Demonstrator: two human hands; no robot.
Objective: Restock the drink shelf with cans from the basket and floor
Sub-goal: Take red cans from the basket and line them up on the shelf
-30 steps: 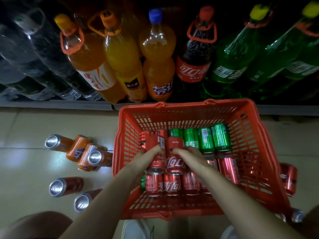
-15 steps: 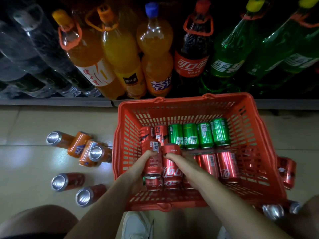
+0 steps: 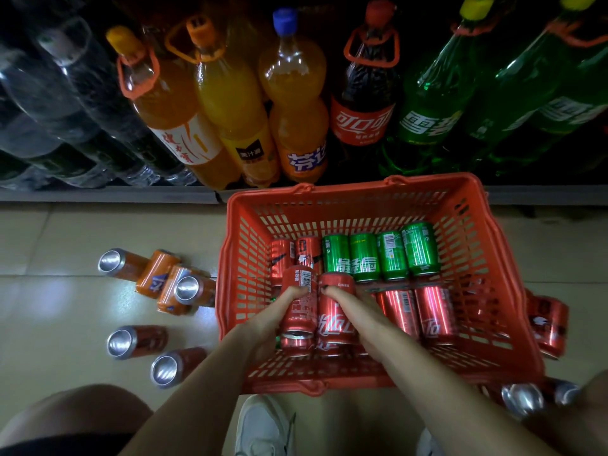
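Note:
A red plastic basket stands on the floor in front of the shelf. Inside lie several green cans in the far row and several red cola cans. My left hand grips one red can and my right hand grips another red can, side by side, lifted above the cans in the basket's left half. Orange cans and red cans lie on the floor to the left of the basket.
The bottom shelf holds large bottles: clear water at left, orange drinks, a cola bottle, green bottles. More red cans lie right of the basket. My knee and white shoe are near the bottom.
Both hands have closed on two red cans and raised them from the basket's near rows. The view has tilted slightly, so the basket sits lower relative to the shelf.

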